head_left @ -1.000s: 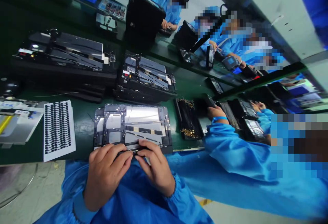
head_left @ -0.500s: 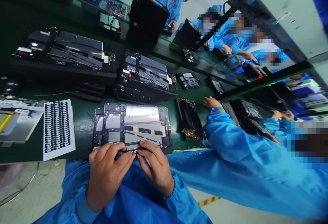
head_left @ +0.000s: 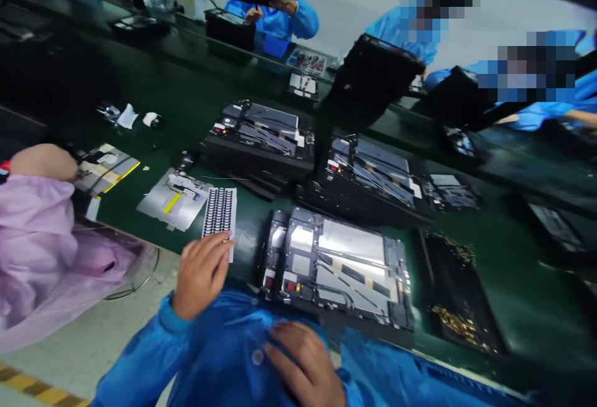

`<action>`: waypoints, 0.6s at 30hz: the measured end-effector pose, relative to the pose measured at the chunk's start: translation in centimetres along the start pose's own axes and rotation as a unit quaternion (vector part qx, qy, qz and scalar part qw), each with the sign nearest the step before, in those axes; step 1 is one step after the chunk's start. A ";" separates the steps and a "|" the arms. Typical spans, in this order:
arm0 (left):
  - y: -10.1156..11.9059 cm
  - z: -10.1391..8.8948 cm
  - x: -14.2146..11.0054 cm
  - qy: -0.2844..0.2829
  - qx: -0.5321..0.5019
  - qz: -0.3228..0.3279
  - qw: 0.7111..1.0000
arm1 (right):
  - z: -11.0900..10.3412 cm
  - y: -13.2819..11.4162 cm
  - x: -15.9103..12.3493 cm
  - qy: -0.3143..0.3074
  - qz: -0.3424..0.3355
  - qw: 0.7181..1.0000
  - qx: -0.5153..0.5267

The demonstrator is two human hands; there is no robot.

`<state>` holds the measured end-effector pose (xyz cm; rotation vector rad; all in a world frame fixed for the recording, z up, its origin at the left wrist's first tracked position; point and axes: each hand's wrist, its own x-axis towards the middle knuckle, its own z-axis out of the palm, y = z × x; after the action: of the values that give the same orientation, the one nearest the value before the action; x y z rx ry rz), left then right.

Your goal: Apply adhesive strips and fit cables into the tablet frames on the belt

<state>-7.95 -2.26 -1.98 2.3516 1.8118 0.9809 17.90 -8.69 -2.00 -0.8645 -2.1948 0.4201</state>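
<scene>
My left hand (head_left: 204, 275) reaches over the lower part of a white sheet (head_left: 232, 214) with rows of small black stickers. Its fingers are stretched out with a gap to the thumb, and I see nothing held in them. Low in front of my blue smock, my right hand (head_left: 305, 360) is slightly blurred, its fingers loosely bent and apart, with no object visible in it. Just beyond it lies an opened tablet (head_left: 349, 270), insides facing up, on top of another tablet (head_left: 273, 255) that sticks out at its left.
Two stacks of opened tablets (head_left: 261, 152) (head_left: 368, 196) stand behind. At right lies a black tray (head_left: 459, 289) of thin black cables with gold ends. To the left are a silver panel (head_left: 175, 202) with yellow tape and a person in a pink sleeve (head_left: 35, 233). Co-workers sit opposite.
Both hands have left the tablet's near edge. My left hand has moved left to the sticker sheet, my right hand back towards my body. The view has turned left.
</scene>
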 end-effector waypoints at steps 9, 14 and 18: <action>-4.7 1.0 -1.4 -0.126 0.012 -0.027 0.992 | 12.3 0.3 10.5 -0.028 0.145 0.987 -0.064; -5.0 0.8 -1.7 -0.137 0.013 -0.018 0.990 | 13.6 1.1 11.3 -0.067 0.194 0.969 -0.141; -5.5 0.9 -1.7 -0.136 0.008 0.000 0.991 | 14.0 1.1 12.9 -0.102 0.226 0.953 -0.177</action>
<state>-12.54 -1.67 -5.56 2.3558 1.7215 0.6081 1.64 0.55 -5.55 -1.5969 -2.2885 0.3457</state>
